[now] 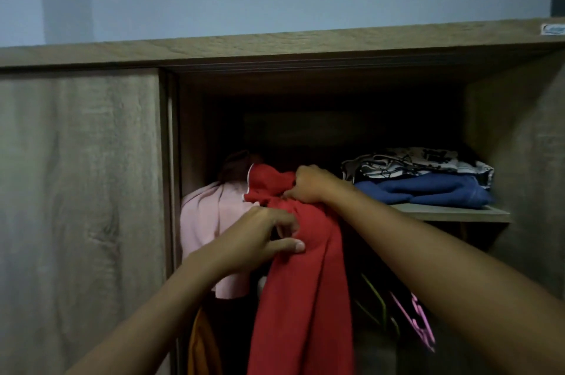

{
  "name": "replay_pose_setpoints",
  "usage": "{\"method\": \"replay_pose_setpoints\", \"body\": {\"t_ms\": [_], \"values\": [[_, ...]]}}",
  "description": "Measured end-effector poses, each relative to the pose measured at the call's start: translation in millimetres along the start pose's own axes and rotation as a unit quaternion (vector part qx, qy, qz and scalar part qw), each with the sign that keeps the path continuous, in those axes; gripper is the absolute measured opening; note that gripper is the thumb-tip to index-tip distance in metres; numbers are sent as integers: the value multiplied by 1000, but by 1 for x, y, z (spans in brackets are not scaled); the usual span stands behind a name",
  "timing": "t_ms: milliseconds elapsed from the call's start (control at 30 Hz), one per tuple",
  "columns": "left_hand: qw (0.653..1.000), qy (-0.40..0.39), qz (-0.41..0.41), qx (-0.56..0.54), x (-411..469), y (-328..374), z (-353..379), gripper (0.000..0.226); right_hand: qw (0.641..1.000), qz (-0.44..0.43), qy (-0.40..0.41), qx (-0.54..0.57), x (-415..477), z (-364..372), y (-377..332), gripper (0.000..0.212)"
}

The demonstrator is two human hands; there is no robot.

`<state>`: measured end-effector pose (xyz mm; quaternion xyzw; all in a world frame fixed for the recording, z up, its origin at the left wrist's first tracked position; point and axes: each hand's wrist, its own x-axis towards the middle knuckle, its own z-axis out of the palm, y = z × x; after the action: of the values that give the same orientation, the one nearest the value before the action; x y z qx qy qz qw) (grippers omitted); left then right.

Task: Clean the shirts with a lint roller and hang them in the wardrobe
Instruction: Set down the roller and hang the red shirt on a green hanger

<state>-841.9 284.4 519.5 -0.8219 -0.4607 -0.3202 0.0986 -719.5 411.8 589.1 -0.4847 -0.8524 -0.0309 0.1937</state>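
A red shirt point(302, 292) hangs down inside the open wardrobe point(275, 47), its collar end bunched up near the top. My right hand point(308, 183) grips the bunched red cloth at the collar. My left hand point(263, 237) pinches the shirt a little lower, on its left shoulder. Any hanger or rail is hidden behind the cloth and in the dark. No lint roller is in view.
A pink garment point(208, 222) hangs to the left of the red shirt, with an orange one point(201, 344) below it. A shelf point(452, 212) at the right carries a folded blue garment point(428, 191) under a patterned one point(409, 162). The sliding door point(79, 191) covers the left side.
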Motion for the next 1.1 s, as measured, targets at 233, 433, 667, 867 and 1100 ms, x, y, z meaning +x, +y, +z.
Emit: {"method": "replay_pose_setpoints", "body": {"t_ms": [233,433,667,867,1100], "values": [[964,239,-107,-51,4,-15,-36,18,959,-39,247,132,-28,-13,14,21],[935,299,-185,-47,23,-30,-53,6,955,-146,236,100,-58,15,48,21],[972,18,-204,117,26,-34,-40,62,955,-183,225,67,-81,19,47,17],[969,-37,-177,168,27,-42,-32,73,926,-277,231,112,-108,41,44,21],[978,0,-95,185,27,-40,-31,34,952,-230,187,79,-101,56,47,18]]}}
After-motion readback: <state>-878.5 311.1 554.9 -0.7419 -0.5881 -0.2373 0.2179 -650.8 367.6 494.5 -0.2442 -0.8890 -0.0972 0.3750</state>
